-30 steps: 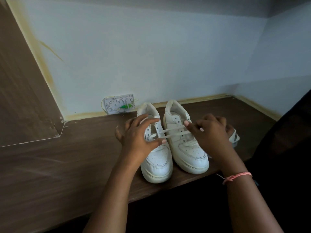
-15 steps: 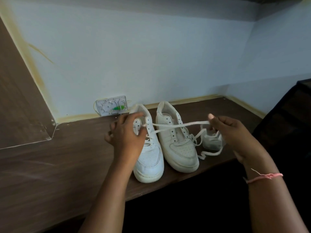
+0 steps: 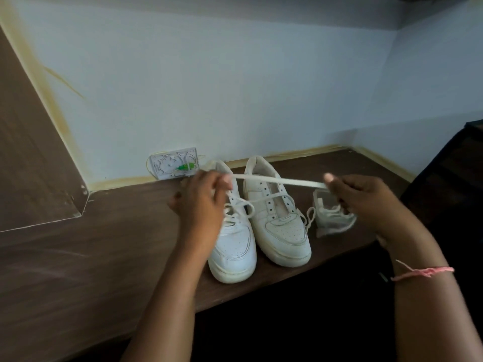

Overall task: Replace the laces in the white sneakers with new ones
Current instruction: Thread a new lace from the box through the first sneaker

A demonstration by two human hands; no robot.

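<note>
Both hands, left (image 3: 202, 207) and right (image 3: 366, 198), each pinch a white lace (image 3: 277, 180) taut above two sneakers (image 3: 277, 220) at the counter (image 3: 78, 257) front edge; no branding legible.

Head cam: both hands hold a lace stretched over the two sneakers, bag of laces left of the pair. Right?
Not quite. The head view shows the bag of laces right of the pair, not left. The rest holds: left hand and right hand hold the lace stretched over the sneakers.
</note>
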